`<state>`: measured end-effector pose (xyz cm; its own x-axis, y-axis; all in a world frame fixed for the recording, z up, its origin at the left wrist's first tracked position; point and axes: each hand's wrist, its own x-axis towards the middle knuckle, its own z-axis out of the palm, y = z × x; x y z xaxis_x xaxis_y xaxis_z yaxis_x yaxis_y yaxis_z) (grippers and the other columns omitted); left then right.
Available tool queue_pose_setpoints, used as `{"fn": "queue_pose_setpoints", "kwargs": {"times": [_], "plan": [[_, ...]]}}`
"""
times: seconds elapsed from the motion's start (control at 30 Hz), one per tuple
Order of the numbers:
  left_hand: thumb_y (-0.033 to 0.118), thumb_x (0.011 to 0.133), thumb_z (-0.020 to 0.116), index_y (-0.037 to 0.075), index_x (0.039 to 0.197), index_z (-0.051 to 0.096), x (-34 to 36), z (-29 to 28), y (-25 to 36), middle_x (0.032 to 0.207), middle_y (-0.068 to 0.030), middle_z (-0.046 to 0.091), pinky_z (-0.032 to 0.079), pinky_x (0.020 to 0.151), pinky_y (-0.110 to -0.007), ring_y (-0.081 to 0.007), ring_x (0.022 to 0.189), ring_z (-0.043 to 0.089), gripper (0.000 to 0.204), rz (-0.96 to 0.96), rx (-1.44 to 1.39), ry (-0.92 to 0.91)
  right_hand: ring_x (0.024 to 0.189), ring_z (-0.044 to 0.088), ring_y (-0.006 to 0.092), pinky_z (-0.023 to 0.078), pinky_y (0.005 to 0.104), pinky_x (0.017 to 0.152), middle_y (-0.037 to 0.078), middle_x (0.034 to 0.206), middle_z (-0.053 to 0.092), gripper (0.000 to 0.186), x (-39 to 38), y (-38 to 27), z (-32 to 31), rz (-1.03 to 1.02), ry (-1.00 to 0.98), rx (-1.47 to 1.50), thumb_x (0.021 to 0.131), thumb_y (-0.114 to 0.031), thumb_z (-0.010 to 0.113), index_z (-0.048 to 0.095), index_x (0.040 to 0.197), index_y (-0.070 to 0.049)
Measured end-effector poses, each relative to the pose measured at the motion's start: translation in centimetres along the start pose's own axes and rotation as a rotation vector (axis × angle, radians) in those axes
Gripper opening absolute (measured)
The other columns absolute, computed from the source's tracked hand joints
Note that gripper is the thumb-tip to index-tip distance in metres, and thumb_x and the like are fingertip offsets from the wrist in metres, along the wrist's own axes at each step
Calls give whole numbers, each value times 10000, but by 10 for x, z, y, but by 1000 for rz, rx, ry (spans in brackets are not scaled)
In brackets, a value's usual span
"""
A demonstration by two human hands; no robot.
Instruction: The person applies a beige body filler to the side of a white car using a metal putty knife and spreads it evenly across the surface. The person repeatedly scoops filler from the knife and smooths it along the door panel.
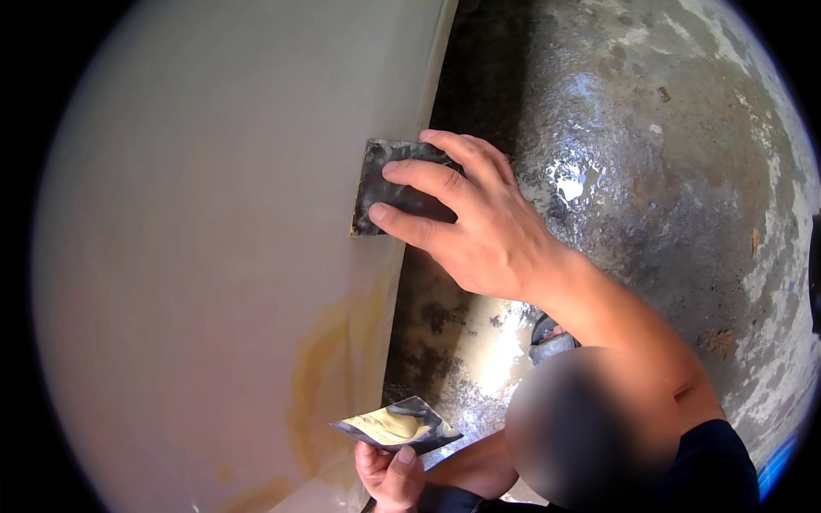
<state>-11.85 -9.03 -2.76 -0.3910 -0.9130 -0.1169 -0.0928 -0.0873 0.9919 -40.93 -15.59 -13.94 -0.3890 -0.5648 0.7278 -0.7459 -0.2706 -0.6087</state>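
Note:
My right hand (492, 227) reaches from the lower right, with its fingers spread over a dark square putty spreader (410, 196). The spreader lies against a large pale panel (214, 197), across the panel's right edge. Lower down, my left hand (392, 480) pinches a second dark square plate (439, 434) between thumb and fingers. A mound of pale yellow putty (389, 423) sits on this plate, beside the lower part of the panel. A yellowish-brown stain or smear (312, 389) curves over the panel just above the left hand.
Right of the panel edge lies a wet, mottled concrete floor (658, 214) with shiny patches. Part of a foot in a sandal (552, 342) shows below my right forearm. Something blue (776, 466) is at the lower right rim. A blurred round patch hides part of my arm.

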Motion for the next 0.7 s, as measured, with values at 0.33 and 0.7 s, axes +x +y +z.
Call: {"fn": "queue_pose_setpoints", "kwargs": {"times": [0.33, 0.7], "plan": [[-80, 767, 561, 8, 1308, 452, -1, 0, 1, 1249, -160, 574, 431, 1030, -453, -292, 1159, 561, 559, -11, -7, 17, 1229, 413, 364, 378, 516, 1015, 29, 1276, 494, 436, -4, 1, 4, 17, 62, 75, 733, -37, 656, 676, 1123, -231], [-95, 770, 547, 19, 1327, 454, 2, 6, 4, 1281, -166, 561, 420, 1043, -462, -301, 1182, 550, 576, 7, -6, -24, 1231, 408, 368, 360, 524, 1014, 39, 1277, 492, 357, 0, 1, -10, 27, -11, 35, 784, -99, 631, 673, 1123, -206]]}}
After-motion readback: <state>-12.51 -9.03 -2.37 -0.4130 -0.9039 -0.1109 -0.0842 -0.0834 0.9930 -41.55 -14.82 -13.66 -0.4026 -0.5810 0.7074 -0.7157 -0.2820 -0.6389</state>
